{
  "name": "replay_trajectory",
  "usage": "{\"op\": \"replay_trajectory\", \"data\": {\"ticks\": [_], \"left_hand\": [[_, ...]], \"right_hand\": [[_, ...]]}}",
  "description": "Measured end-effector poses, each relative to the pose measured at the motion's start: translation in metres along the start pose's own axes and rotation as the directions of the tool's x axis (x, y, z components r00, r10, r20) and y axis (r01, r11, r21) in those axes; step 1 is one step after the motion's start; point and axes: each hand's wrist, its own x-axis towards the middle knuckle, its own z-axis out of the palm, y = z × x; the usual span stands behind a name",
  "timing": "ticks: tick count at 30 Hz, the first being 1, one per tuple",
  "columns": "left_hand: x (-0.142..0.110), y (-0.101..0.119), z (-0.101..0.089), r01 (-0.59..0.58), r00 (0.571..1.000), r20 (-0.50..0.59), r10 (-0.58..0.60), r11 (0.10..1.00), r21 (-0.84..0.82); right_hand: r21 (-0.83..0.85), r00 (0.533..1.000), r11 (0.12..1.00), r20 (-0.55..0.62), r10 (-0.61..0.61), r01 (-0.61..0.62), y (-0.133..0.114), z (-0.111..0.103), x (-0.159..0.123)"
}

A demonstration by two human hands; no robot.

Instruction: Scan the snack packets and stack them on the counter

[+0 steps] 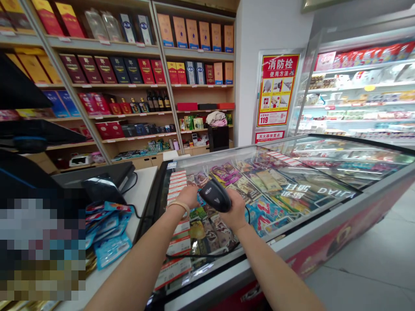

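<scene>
My right hand [236, 211] is wrapped round the handle of a black barcode scanner [214, 194], held above the glass top of a chest freezer [220, 248]. Its head points left, towards my left hand [189, 197], which wears a bracelet at the wrist. The fingers of that hand are bent and partly hidden by the scanner. A bit of blue shows just below them, but whether it is a packet in the hand or one under the glass is unclear. A black cable [207, 255] crosses the glass. Price labels [179, 239] line the freezer's left end.
On the white counter [147, 181] at left lie blue snack packets [113, 242], beside a dark device [103, 188]. Shelves of boxed bottles [103, 69] stand behind. A lit display fridge [359, 95] is at right, and tiled floor [366, 268] runs alongside the freezer.
</scene>
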Motion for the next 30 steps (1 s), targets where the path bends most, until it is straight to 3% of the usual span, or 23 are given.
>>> {"op": "replay_trajectory", "data": {"ticks": [4,8,10,12,13,15,18,27,30], "left_hand": [[-0.027,-0.003,-0.01,0.087,0.984,-0.143,-0.105,0.988,-0.126],[-0.052,-0.006,-0.016,0.155,0.907,-0.321,-0.274,0.924,-0.35],[-0.061,-0.007,-0.018,0.095,0.831,-0.359,-0.425,0.744,-0.661],[-0.067,-0.008,-0.018,-0.064,0.749,-0.322,-0.58,0.421,-0.905],[-0.069,-0.008,-0.017,-0.142,0.711,-0.297,-0.637,0.283,-0.948],[-0.072,-0.011,-0.014,-0.24,0.646,-0.283,-0.709,0.164,-0.957],[-0.074,-0.017,-0.01,-0.295,0.593,-0.276,-0.756,0.115,-0.949],[-0.073,-0.016,-0.008,-0.364,0.562,-0.31,-0.766,0.108,-0.925],[-0.073,-0.014,-0.008,-0.367,0.568,-0.325,-0.757,0.12,-0.922]], "right_hand": [[-0.004,1.0,1.0,-0.006,-0.015,0.015,0.0,0.0,-0.001],[-0.014,0.999,1.0,0.036,-0.021,0.021,-0.001,0.0,-0.002],[-0.015,0.998,0.999,0.058,-0.033,0.034,0.0,0.0,-0.003],[-0.014,0.997,0.999,0.069,-0.047,0.048,0.001,0.0,-0.004],[-0.014,0.996,0.998,0.07,-0.052,0.053,0.001,0.0,-0.004],[-0.019,0.995,0.998,0.075,-0.059,0.061,0.001,0.0,-0.004],[-0.034,0.989,0.997,0.134,-0.066,0.071,0.001,0.001,-0.005],[-0.155,0.891,0.987,0.454,0.029,0.047,-0.001,0.004,-0.006],[-0.192,0.862,0.98,0.504,0.056,0.048,-0.001,0.004,-0.006]]}}
